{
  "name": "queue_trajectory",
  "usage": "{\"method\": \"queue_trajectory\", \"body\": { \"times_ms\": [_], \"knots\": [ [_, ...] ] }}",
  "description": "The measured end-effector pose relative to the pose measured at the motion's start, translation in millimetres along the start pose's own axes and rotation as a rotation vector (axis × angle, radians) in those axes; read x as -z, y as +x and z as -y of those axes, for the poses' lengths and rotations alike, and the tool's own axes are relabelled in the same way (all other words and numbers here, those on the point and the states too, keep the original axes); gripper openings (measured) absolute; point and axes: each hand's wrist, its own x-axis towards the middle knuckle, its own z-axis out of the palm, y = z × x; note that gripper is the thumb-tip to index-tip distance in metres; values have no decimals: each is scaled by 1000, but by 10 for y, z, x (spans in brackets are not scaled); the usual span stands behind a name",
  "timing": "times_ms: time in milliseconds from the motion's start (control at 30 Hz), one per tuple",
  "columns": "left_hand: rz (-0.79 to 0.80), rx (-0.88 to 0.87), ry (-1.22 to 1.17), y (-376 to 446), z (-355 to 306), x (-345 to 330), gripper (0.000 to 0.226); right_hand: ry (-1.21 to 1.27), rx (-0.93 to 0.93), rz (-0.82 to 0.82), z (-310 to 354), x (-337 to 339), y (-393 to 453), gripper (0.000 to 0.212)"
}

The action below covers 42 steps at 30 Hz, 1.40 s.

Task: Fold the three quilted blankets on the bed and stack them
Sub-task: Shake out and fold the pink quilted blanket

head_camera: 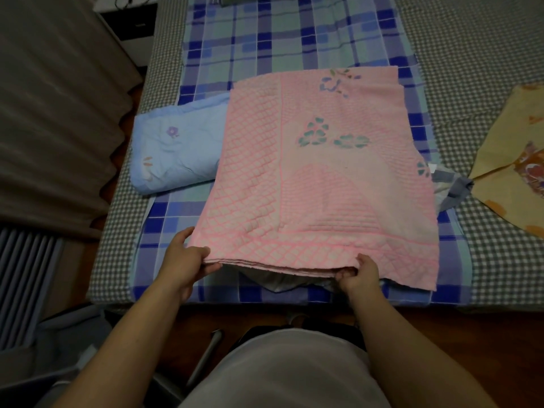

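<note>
The bed [123, 231] filled the frame, dressed in a grey checked cover with a blue plaid sheet [279, 39] laid down its middle, and a pleated curtain [53, 113] hung along the left edge. Centre stage lay the pink quilted blanket [318, 172], already folded into layers and spread flat over the plaid. To its left, partly tucked under the pink edge, sat the blue quilted blanket [176, 148], folded into a plump bundle. At the right edge of the frame the yellow quilted blanket [512, 172] looked still loose, only partly in view.

Down at the bottom of the pink one, both hands were on the near hem. The left hand [182, 260] pinched the lower left corner, thumb on top, fingers curled beneath the stacked layers. The right hand [357, 273] gripped the same edge further right, fingers hooked under and lifting it slightly.

Here was the danger, as I judged it: the layers at that hem were several, and a grip that caught only the top ones would let the lower ones slide and skew the next fold. The right corner lay outside both hands, so it could droop and drag. Lifting might also nudge the blue bundle.
</note>
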Motion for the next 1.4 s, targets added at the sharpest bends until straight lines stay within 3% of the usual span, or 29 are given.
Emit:
{"method": "queue_trajectory", "body": {
  "times_ms": [133,400,633,767,967,1100,1233,1400],
  "knots": [
    [6,-3,4,9,30,15,60,24,39,29,103,47,-22,42],
    [-5,-1,18,-4,28,-19,60,-69,30,-63,70,29,65,41],
    [-6,-24,61,19,33,10,60,-87,-86,60,110,-10,72,28],
    [-25,29,62,96,95,71,47,-46,102,55,193,45,90,22],
    [-20,155,-109,226,185,132,29,-124,245,-167,22,22,80,30],
    [-27,139,-74,223,90,190,16,-156,237,-265,-33,22,151,34],
    [-2,90,45,194,37,215,16,-67,147,-185,-21,126,229,45],
    [142,41,119,152,30,277,21,-41,85,-27,-26,150,259,42]
  ]
}}
